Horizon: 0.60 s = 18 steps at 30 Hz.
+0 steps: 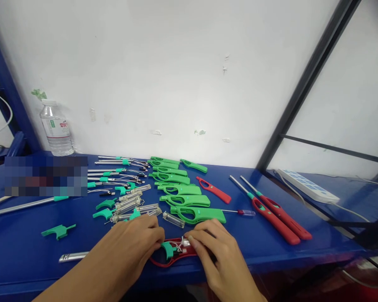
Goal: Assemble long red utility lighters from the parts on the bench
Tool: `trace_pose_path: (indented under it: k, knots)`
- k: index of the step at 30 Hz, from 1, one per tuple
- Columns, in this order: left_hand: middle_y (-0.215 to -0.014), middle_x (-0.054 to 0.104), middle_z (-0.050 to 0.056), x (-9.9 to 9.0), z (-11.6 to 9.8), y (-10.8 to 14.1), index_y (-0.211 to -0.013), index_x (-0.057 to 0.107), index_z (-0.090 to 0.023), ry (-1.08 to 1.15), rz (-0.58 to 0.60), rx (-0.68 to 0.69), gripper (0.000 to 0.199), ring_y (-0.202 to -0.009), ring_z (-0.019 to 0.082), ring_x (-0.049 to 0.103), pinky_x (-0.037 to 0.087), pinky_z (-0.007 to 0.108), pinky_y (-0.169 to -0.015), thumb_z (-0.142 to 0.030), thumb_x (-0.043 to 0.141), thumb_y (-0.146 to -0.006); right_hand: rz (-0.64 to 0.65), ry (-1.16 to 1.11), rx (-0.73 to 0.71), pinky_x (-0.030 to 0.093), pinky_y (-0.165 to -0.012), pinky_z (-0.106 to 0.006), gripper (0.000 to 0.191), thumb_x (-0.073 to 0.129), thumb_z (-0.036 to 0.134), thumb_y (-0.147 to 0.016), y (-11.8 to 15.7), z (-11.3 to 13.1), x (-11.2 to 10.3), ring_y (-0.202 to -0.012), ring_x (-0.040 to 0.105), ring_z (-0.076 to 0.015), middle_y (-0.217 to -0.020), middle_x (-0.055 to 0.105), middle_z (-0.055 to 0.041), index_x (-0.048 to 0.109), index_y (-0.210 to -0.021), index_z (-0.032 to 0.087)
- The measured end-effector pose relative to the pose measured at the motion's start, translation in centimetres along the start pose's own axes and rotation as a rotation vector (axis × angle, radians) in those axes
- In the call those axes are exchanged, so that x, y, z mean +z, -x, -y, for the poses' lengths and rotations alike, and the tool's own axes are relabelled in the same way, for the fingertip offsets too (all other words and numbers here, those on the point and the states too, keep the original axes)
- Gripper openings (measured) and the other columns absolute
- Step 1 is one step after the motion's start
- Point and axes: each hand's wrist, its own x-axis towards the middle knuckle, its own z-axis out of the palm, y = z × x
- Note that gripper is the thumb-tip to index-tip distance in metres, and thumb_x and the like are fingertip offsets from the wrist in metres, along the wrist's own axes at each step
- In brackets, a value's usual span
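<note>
In front of me, at the near edge of the table, a red lighter casing [160, 264] lies with its inside facing up. A green trigger [168, 251], thin white wires and the end of a clear fuel tank [185, 242] sit in it. My left hand [140, 237] is closed around the casing's tube end, its fingertips partly hidden. A metal tube [74, 256] sticks out to the left beyond my left forearm. My right hand [219, 249] grips the handle end, thumb and fingers pressing at the fuel tank and covering much of the handle.
Several green casings [201, 214], a red casing half [214, 191] and a screwdriver [246, 212] lie beyond my hands. Clear fuel tanks [174, 219], loose green triggers [59, 231] and metal tubes [28, 206] are leftward. Red lighters [279, 222] lie right; a bottle [56, 130] stands back left.
</note>
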Motion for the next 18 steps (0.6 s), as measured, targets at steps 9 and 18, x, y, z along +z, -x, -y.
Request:
trace_pose_path:
  k: [9,18]
  knots:
    - [-0.110,0.082,0.007,-0.2,-0.8,-0.2,-0.104,0.080,-0.025,-0.066,0.108,-0.071,0.047,-0.096,0.027,0.080,0.057,0.034,-0.079,0.009,0.049,-0.093,-0.035,-0.075,0.010,0.060,-0.084,-0.032,0.025,0.060,0.016,-0.112,-0.1,-0.2,-0.3,-0.095,0.075,-0.0195,-0.103,0.080,-0.0014,0.081,-0.109,0.027]
    - [-0.118,0.079,0.008,-0.2,-0.6,0.0,-0.111,0.076,-0.026,-0.102,0.186,-0.084,0.048,-0.103,0.033,0.079,0.058,0.043,-0.082,0.007,0.044,-0.099,0.040,-0.324,0.189,0.061,-0.084,-0.025,0.010,0.085,0.026,-0.100,-0.5,-0.6,-1.4,-0.093,0.081,-0.0174,-0.100,0.085,0.0020,0.090,-0.105,0.034]
